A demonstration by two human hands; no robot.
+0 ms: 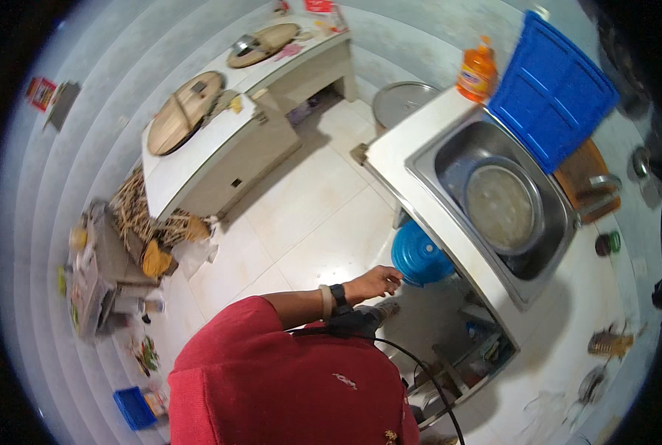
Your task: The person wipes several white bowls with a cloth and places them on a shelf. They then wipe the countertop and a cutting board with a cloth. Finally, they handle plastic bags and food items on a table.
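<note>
My left hand (374, 283) reaches out at the front of the counter, empty, with its fingers loosely curled and apart. It wears a dark watch (339, 298) on the wrist. Closest to the fingertips is a blue plastic tub (420, 255), on the floor partly under the counter. My right hand is out of view. Set into the white countertop (402, 146) before me is a stainless steel sink (447, 133). A round metal basin (500, 208) stands in it, holding cloudy liquid.
An orange bottle (475, 75) and a blue plastic panel (553, 92) stand behind the sink, near the faucet (600, 203). A lidded metal container (403, 103) is beside the counter. Across the tiled floor (286, 206), a ledge bears round wooden boards (186, 114). A black cable (420, 364) crosses my front.
</note>
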